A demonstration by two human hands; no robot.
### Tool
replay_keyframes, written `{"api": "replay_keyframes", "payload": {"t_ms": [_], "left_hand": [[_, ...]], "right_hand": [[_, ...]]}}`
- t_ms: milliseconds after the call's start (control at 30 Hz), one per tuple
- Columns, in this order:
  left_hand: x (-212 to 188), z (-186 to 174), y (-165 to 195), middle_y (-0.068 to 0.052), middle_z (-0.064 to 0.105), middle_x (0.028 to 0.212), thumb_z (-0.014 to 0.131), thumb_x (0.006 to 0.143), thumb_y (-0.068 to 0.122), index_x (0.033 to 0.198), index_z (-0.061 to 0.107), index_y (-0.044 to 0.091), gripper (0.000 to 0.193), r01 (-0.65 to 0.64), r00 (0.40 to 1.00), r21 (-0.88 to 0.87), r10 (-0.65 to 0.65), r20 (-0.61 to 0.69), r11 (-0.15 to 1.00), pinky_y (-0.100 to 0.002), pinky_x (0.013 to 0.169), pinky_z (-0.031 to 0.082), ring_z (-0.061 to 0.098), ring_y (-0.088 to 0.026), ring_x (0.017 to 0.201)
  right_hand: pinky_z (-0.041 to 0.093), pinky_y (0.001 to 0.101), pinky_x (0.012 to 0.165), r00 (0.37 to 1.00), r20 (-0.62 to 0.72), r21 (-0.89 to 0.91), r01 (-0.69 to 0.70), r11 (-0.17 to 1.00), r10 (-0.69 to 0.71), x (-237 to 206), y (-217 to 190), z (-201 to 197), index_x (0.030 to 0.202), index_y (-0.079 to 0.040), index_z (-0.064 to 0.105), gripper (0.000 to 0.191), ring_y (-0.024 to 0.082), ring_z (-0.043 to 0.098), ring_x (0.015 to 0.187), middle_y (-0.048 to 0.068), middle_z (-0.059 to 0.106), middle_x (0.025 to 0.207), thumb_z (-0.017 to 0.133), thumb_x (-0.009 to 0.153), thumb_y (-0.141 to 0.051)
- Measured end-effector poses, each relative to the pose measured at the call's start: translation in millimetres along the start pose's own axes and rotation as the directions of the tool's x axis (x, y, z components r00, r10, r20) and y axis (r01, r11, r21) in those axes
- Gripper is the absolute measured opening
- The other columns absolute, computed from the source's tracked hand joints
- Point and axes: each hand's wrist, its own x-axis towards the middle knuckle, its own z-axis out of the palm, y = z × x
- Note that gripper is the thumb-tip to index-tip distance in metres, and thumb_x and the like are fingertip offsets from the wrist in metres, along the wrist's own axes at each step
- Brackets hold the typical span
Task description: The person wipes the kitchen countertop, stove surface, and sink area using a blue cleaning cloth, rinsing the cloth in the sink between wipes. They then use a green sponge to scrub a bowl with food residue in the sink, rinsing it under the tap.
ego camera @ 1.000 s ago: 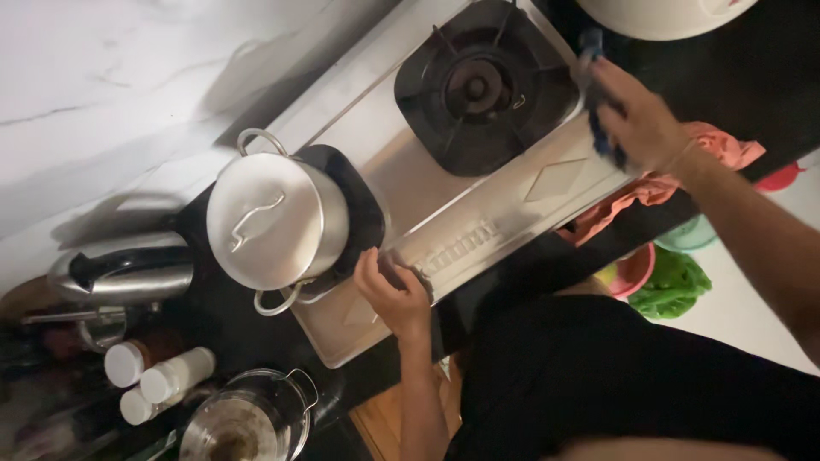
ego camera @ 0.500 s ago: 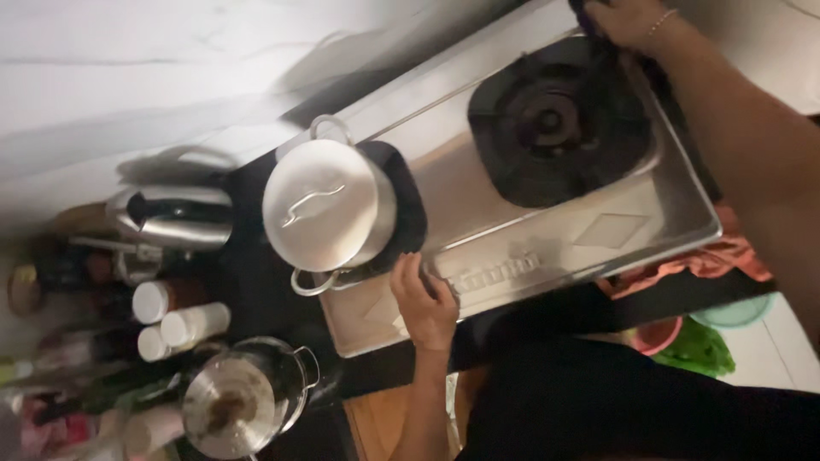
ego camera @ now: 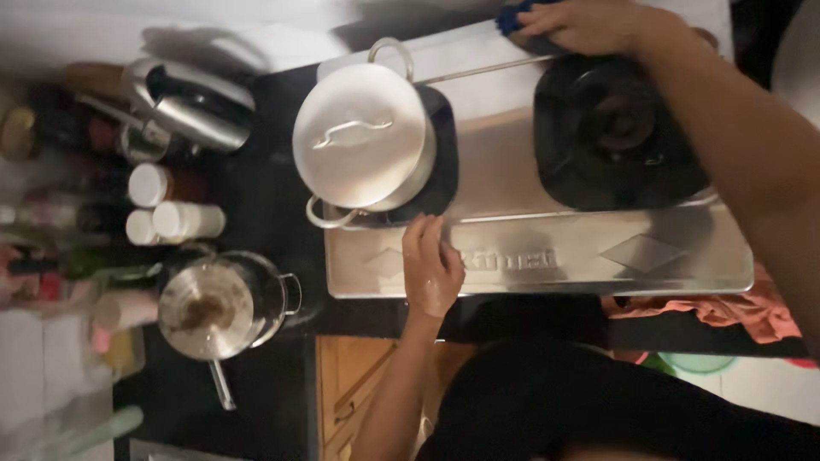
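Note:
A steel two-burner gas stove (ego camera: 547,256) lies across the dark counter. My left hand (ego camera: 431,269) rests flat on its front panel, fingers together, holding nothing, just below a lidded aluminium pot (ego camera: 363,137) on the left burner. My right hand (ego camera: 589,24) reaches over the bare right burner (ego camera: 619,128) to the stove's far edge and presses a blue scrubbing pad (ego camera: 515,15) there. Most of the pad is hidden under the fingers.
Left of the stove stand a steel kettle (ego camera: 184,107), white-capped jars (ego camera: 166,205) and a small lidded saucepan (ego camera: 218,307). An orange cloth (ego camera: 726,312) hangs at the counter's front edge. A wooden drawer front (ego camera: 350,384) is below.
The view swung so the stove now lies level across the frame. My right hand slid with the blue pad along the stove's far edge. My left hand stayed on the front panel.

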Motion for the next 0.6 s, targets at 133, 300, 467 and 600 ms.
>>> {"api": "replay_keyframes", "payload": {"t_ms": [133,300,467,600], "left_hand": [[0,3,-1,-0.023,0.055,0.135,0.062,0.088,-0.002,0.134,0.056,0.001,0.046,0.082,0.996,-0.003,-0.082,0.044,0.997,-0.049,0.112,0.047,0.054,-0.043,0.131],[-15,5,-11,-0.021,0.055,0.138,0.065,0.086,0.000,0.139,0.054,0.005,0.054,0.072,0.997,0.014,-0.072,-0.006,0.997,-0.048,0.116,0.043,0.051,-0.041,0.135],[-25,11,-26,-0.020,0.053,0.141,0.068,0.080,0.005,0.141,0.051,0.006,0.064,0.026,0.999,-0.059,-0.029,-0.044,0.998,-0.049,0.116,0.039,0.049,-0.041,0.135],[-33,11,-22,-0.014,0.055,0.142,0.062,0.091,0.005,0.144,0.050,0.010,0.055,0.076,0.993,-0.127,-0.086,-0.079,0.989,-0.045,0.115,0.046,0.054,-0.035,0.133]], "right_hand": [[0.034,0.0434,0.122,0.997,0.062,-0.112,0.057,0.992,-0.050,35,-36,30,0.143,-0.011,0.060,0.054,0.036,0.044,0.145,0.015,0.046,0.159,0.050,0.092,0.001],[0.033,0.0487,0.114,0.996,-0.049,-0.195,0.065,0.979,-0.076,7,-78,86,0.145,0.005,0.049,0.065,0.046,0.040,0.140,0.030,0.045,0.152,0.048,0.081,0.008],[0.036,0.0495,0.122,0.973,-0.135,-0.214,0.154,0.965,-0.185,-60,-135,160,0.144,0.008,0.055,0.053,0.046,0.047,0.141,0.030,0.052,0.151,0.052,0.092,0.004],[0.040,0.0526,0.120,0.960,-0.208,-0.231,0.138,0.963,-0.187,-107,-180,201,0.146,0.007,0.056,0.052,0.049,0.049,0.138,0.031,0.054,0.150,0.060,0.094,0.002]]}}
